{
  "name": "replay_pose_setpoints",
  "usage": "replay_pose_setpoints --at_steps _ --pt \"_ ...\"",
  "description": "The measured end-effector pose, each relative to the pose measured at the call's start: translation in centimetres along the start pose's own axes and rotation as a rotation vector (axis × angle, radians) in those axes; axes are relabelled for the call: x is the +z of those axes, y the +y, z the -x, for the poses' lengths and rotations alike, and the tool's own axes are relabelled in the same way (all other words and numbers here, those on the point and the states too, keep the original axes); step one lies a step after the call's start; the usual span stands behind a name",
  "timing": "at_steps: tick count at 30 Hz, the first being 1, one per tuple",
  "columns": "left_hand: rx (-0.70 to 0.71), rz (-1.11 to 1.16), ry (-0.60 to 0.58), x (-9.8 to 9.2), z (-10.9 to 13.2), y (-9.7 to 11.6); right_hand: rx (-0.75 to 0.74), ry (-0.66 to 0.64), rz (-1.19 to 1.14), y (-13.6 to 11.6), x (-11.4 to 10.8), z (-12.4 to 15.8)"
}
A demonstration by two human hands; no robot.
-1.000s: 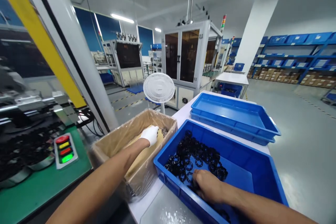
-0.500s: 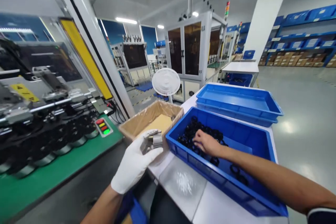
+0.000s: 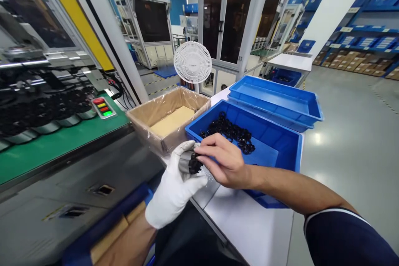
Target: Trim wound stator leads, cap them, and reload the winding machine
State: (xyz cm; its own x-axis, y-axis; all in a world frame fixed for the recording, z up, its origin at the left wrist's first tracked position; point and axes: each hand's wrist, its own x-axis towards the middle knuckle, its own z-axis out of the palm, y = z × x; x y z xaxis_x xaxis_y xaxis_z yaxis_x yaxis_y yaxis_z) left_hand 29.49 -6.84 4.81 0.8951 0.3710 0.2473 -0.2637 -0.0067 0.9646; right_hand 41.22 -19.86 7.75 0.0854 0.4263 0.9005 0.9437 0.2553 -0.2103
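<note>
My left hand [image 3: 177, 187], in a white glove, is wrapped round a silver metal cylinder [image 3: 185, 162]. A black toothed plastic ring [image 3: 195, 163] sits against the cylinder's right end. My bare right hand [image 3: 226, 161] has its thumb and fingers closed at that ring, partly covering it; whether the ring is fully seated I cannot tell. Beyond the hands, a deep blue bin [image 3: 288, 149] holds a heap of similar black rings [image 3: 229, 126].
Left of the bin is a plastic-lined cardboard box [image 3: 149, 106]. Two stacked shallow blue trays [image 3: 274, 95] lie behind the bin. A white fan [image 3: 192, 62] stands beyond. At left, a green bench [image 3: 121, 126] carries a button panel [image 3: 104, 107] and rows of black-and-silver parts.
My right hand has left the heap in the bin and come to the cylinder's end, where a black ring now shows. The left hand still holds the cylinder. The view has tilted down.
</note>
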Motion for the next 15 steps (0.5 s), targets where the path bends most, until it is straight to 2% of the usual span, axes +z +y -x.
replay_pose_setpoints --at_steps 2,5,8,12,15 --pt "0.039 -0.154 0.078 0.4 0.2 0.3 -0.016 -0.014 0.005 0.2 -0.2 0.3" --pt "0.083 -0.238 0.103 0.2 0.3 0.7 -0.105 -0.103 -0.01 0.5 -0.4 0.7" --pt "0.048 -0.245 0.106 -0.2 0.4 0.8 -0.193 -0.151 0.036 0.8 -0.2 1.0" --pt "-0.046 -0.207 0.081 -0.6 0.7 0.8 -0.224 -0.173 0.053 1.2 0.4 1.4" --pt "-0.053 -0.21 0.084 -0.7 0.8 0.6 -0.233 -0.187 0.052 1.2 0.7 1.6"
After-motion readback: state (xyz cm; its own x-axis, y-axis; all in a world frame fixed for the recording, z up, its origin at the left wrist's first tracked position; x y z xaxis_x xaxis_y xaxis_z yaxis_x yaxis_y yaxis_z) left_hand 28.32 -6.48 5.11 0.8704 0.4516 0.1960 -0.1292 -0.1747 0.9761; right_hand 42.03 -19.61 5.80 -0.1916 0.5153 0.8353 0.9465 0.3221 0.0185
